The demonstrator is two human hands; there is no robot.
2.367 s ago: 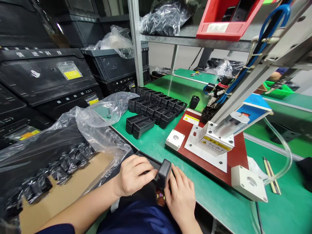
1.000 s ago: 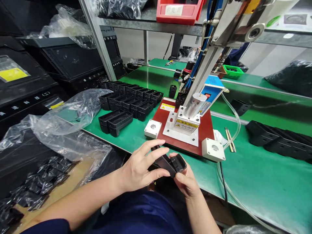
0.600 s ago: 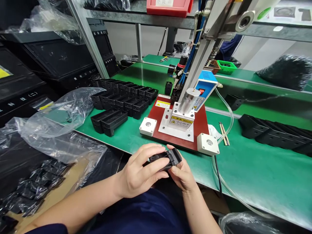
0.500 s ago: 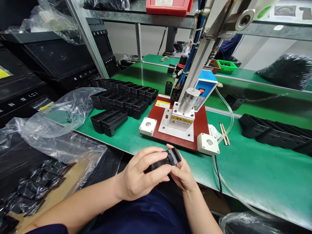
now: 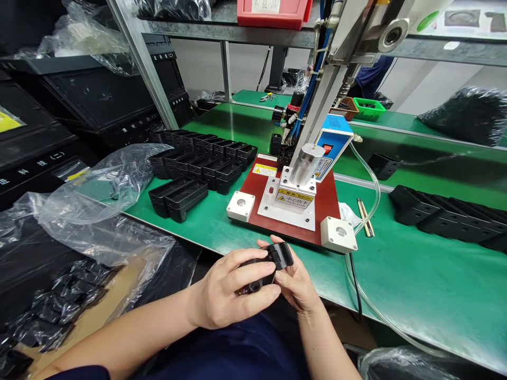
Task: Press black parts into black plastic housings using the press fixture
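Observation:
A black plastic part (image 5: 280,255) is held between both hands, just off the near edge of the green table (image 5: 206,227). My left hand (image 5: 233,287) wraps over its left side with the fingers across it. From the right, my right hand (image 5: 298,282) grips the same part, thumb in front and fingers behind, partly hidden. Beyond the hands stands a press on a red base (image 5: 247,184), with a metal cylinder (image 5: 309,163) on its fixture and a white button box on either side, left (image 5: 241,206) and right (image 5: 339,234).
Rows of black housings (image 5: 186,198) stand left of the press. More black parts (image 5: 455,216) line the right side. A clear hose (image 5: 376,195) and a black cable hang over the front edge. Plastic bags (image 5: 99,184) and black crates (image 5: 99,89) are at left.
The black part has turned a little in my hands, and a round hole in its lower side now shows. My left fingers have spread slightly; a right fingertip shows behind the part.

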